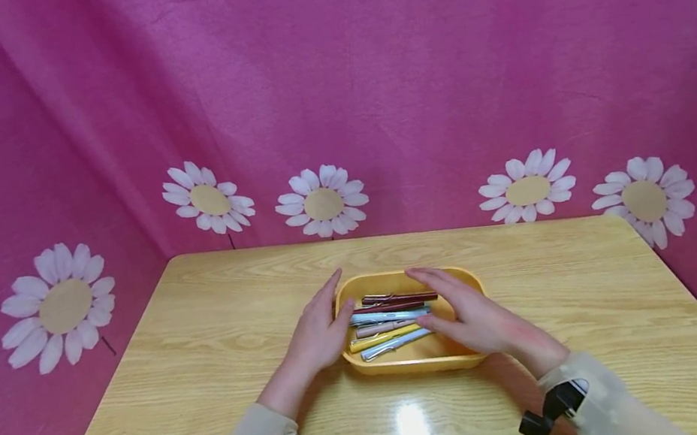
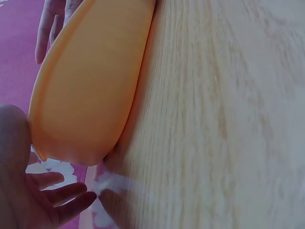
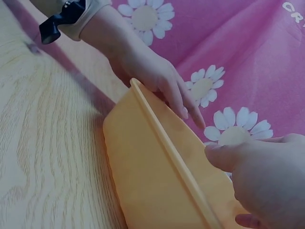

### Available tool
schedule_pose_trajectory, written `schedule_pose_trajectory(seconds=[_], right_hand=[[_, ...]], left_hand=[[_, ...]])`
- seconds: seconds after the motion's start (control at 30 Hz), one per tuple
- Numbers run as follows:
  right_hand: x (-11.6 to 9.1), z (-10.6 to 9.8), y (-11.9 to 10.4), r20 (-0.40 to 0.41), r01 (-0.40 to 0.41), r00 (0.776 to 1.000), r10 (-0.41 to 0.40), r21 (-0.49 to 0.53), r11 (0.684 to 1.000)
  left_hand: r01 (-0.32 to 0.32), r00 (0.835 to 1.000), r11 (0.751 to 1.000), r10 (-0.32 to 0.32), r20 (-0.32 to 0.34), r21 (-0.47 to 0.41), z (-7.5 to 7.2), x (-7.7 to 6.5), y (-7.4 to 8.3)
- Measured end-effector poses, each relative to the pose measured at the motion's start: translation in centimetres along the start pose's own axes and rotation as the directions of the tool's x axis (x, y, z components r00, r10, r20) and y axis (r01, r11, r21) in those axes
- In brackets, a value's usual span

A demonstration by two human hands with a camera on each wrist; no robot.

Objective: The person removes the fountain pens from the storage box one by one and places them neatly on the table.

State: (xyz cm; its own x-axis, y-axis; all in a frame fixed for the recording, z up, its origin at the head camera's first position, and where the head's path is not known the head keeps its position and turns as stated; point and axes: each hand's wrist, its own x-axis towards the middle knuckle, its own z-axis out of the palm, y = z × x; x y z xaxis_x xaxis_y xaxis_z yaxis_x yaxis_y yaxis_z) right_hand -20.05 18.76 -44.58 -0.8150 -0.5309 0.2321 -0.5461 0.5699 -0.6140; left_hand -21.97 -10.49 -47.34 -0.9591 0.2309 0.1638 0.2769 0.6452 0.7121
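An orange-yellow plastic basket (image 1: 413, 367) sits on the table with several pens lying crosswise inside. Among them are a dark red pen (image 1: 397, 306), a light blue pen (image 1: 388, 315), a yellow pen (image 1: 381, 338) and a pale blue pen (image 1: 392, 346). My left hand (image 1: 321, 334) is at the basket's left end, thumb by the rim and fingers spread loosely outside. Over the right end, my right hand (image 1: 473, 315) has its fingers extended across the basket and its thumb near the pens. In the left wrist view the basket's outer wall (image 2: 90, 86) hides the pens.
The basket stands on a wood-grain table (image 1: 232, 304), around the middle. Behind and to both sides hangs a pink cloth (image 1: 370, 92) printed with white daisies. Each wrist wears a small black camera, such as the right one (image 1: 553, 409).
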Motion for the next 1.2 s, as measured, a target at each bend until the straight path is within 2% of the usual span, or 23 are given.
schedule_pose_trajectory(seconds=[0.27, 0.5, 0.77, 1.2], right_hand=[[0.6, 0.6, 0.1, 0.029, -0.007, 1.000, 0.006, 0.044, 0.999], [1.3, 1.2, 0.4, 0.035, 0.030, 0.999, -0.033, 0.077, 0.997], [2.0, 1.9, 0.6, 0.054, 0.031, 0.998, -0.038, 0.127, 0.991], [3.1, 2.6, 0.7, 0.056, -0.008, 0.998, 0.003, 0.096, 0.995]], left_hand=[[0.008, 1.000, 0.996, -0.008, -0.001, -0.087, 0.3, -0.1, 0.0], [-0.004, 1.000, 0.991, 0.001, -0.018, -0.134, 0.5, -0.2, 0.0], [0.007, 0.999, 0.993, -0.011, -0.036, -0.115, 0.7, -0.3, -0.1], [0.006, 0.999, 0.994, -0.012, -0.050, -0.113, 0.7, -0.3, -0.1]])
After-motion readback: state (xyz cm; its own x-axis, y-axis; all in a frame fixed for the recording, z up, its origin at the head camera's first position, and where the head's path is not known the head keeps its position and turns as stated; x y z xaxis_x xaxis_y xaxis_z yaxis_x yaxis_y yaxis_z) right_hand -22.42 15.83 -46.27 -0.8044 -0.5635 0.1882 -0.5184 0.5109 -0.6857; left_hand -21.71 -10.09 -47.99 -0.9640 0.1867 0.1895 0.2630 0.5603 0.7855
